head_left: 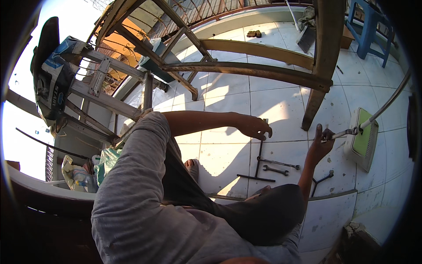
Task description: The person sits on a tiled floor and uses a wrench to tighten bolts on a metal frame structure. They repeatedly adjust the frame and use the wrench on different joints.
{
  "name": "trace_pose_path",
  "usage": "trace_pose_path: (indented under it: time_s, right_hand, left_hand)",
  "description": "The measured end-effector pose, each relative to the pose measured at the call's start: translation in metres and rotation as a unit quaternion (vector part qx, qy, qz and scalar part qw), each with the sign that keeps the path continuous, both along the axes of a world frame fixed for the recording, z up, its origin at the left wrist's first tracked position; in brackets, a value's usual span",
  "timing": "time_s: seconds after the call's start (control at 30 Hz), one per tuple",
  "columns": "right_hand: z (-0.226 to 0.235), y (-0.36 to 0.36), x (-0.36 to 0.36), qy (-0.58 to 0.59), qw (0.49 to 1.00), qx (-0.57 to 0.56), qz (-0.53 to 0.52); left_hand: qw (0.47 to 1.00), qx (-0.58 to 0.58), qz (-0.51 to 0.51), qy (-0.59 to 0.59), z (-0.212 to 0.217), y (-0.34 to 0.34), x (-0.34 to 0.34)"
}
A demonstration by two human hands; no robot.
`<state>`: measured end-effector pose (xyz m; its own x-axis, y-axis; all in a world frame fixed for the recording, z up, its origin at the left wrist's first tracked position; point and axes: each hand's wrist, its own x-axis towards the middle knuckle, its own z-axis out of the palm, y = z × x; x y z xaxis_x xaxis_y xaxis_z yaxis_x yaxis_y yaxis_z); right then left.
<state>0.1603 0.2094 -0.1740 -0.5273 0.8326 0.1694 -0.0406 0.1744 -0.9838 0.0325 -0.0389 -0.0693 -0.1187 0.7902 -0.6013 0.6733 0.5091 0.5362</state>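
Observation:
My left hand (pixel 254 127) reaches forward over the floor, fingers bent around the upper end of a black T-handle wrench (pixel 259 159). That wrench's crossbar points toward me, and its grip end is partly hidden by the fingers. Off to the right, my right hand (pixel 321 144) is closed on a silver spanner (pixel 340 134), thumb raised. The spanner's far end overlaps the pole of a green-and-white floor brush (pixel 363 134); contact cannot be told. Between my hands lie a longer spanner (pixel 279 163) and a short open-ended spanner (pixel 276 170). A dark Y-shaped wrench (pixel 322 181) rests beside my right forearm.
A wooden frame on legs (pixel 246 67) stands ahead over the white tiles. At left, an aluminium ladder (pixel 107 99) carries a dark bag (pixel 52 90). A blue plastic stool (pixel 368 33) is at far right. A green sack (pixel 107 163) sits at lower left.

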Motion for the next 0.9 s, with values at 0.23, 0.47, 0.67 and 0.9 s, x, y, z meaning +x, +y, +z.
trace_pose_path:
  time_s: [0.23, 0.47, 0.67, 0.9]
  right_hand:
    - [0.165, 0.005, -0.127, 0.194, 0.940, 0.236, -0.150]
    - [0.169, 0.027, -0.190, 0.150, 0.918, 0.301, -0.213]
    - [0.192, 0.101, -0.222, -0.260, 0.822, 0.475, -0.177]
    - [0.270, 0.252, -0.226, -0.341, 0.878, 0.318, -0.110]
  left_hand:
    - [0.912, 0.036, 0.367, 0.182, 0.125, -0.311, -0.150]
    - [0.454, 0.494, 0.730, 0.126, 0.152, -0.475, -0.297]
    - [0.515, 0.666, 0.535, -0.077, 0.127, -0.460, -0.332]
    - [0.602, 0.633, 0.480, 0.076, 0.119, -0.355, -0.304]
